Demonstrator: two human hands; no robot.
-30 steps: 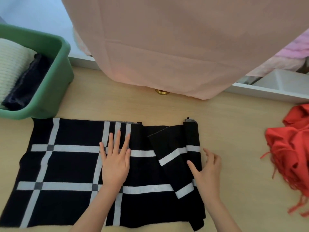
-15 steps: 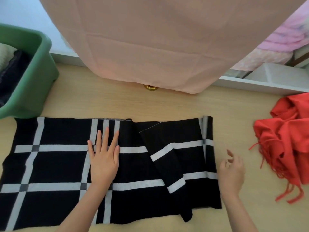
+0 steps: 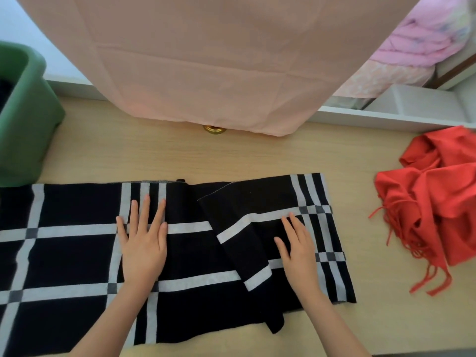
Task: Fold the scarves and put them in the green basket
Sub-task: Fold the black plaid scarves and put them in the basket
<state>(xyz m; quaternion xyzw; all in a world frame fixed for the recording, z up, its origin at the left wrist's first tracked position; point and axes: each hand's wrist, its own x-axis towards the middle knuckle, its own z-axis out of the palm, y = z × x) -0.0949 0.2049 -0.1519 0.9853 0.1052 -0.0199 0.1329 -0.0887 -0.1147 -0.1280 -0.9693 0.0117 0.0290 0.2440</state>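
A black scarf with white stripes point(image 3: 77, 258) lies spread across the wooden table, with a slanted fold near its middle. My left hand point(image 3: 143, 240) presses flat on the scarf left of that fold, fingers straight. My right hand point(image 3: 296, 246) rests flat on the scarf's right part, fingers straight, just right of the fold. The green basket point(image 3: 23, 130) stands at the far left, its side and rim showing, with something dark inside. A crumpled red scarf point(image 3: 438, 202) with tassels lies at the right edge of the table.
A large pink cloth point(image 3: 206, 60) hangs over the back of the table. A small brass knob point(image 3: 213, 129) peeks from under it. A white ledge point(image 3: 386, 117) runs along the back. Pink bedding point(image 3: 425, 42) lies at the upper right.
The rolled right end of the black scarf has been spread out flat to the right. My right hand moved off it and then came down flat on the scarf. My left hand stayed put.
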